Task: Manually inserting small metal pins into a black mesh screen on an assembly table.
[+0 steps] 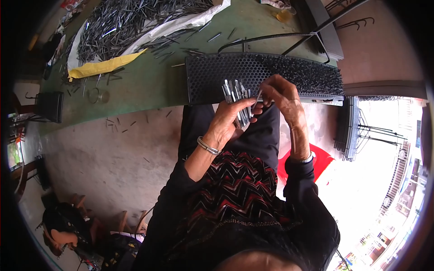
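My left hand (227, 118) is closed round a bundle of thin metal strips (238, 97), whose ends fan out above the thumb. Close beside it, my right hand (283, 95) pinches one slim metal strip (257, 98) between thumb and fingers, near the bundle. Just beyond both hands lies a black perforated tray (217, 74) with rows of round holes. Its right part is filled with upright dark strips (312, 79), while the left part shows bare holes. Part of the tray's near edge is hidden behind my hands.
A heap of dark strips (135, 27) lies on a white and yellow sack (106, 65) on the green table (149, 92). Black bent rods (294, 35) arch over the tray. More trays (350, 128) stand at right, near a red stool (318, 165). A person (68, 230) sits at lower left.
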`<action>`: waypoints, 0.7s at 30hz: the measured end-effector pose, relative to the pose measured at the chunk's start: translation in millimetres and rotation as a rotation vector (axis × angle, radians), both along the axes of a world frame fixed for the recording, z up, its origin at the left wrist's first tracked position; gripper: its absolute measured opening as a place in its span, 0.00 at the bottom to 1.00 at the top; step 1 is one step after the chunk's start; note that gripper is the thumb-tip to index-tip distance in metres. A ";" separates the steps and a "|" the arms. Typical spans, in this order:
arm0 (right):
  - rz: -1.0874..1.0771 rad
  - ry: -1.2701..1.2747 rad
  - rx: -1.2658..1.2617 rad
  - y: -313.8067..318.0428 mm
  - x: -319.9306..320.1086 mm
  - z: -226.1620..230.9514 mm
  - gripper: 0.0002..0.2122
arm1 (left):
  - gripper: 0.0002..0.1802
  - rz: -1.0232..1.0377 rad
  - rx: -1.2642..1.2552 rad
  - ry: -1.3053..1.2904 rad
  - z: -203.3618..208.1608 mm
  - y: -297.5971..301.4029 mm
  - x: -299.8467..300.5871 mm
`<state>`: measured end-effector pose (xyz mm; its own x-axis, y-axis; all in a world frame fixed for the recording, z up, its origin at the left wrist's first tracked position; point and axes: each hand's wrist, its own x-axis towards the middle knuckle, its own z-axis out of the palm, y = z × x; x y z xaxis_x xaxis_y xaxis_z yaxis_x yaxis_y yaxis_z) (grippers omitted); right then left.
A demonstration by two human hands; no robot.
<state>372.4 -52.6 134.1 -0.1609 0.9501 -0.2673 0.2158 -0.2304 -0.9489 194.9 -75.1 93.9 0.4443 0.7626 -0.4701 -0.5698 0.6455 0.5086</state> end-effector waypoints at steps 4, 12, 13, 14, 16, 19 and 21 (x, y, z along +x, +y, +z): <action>-0.386 -0.141 0.393 10.5 -5.5 -7.9 0.03 | 0.12 0.013 -0.030 -0.065 -2.0 1.0 2.2; -0.530 -0.547 0.680 42.9 -1.6 -36.7 0.03 | 0.12 0.025 -0.064 -0.138 -5.3 0.6 6.6; -0.509 -0.598 0.743 46.1 -0.9 -43.4 0.03 | 0.15 0.001 -0.051 -0.111 -6.5 0.5 5.1; -0.490 -0.652 0.805 48.0 -0.6 -46.9 0.02 | 0.15 -0.002 -0.050 -0.112 -6.3 1.0 4.9; -0.476 -0.685 0.798 49.4 2.3 -52.0 0.02 | 0.14 -0.012 -0.035 -0.070 -5.5 2.2 5.3; -0.381 -0.930 0.767 46.7 -8.1 -47.8 0.04 | 0.13 0.008 -0.022 -0.083 -6.8 1.5 5.0; -0.380 -0.907 0.761 44.4 -6.3 -44.7 0.05 | 0.13 0.012 -0.018 -0.075 -4.2 1.0 5.8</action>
<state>366.1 -8.2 89.4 0.1135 0.8583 0.5004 0.9033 0.1207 -0.4118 200.7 -74.1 89.7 0.4700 0.7594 -0.4499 -0.6133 0.6475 0.4523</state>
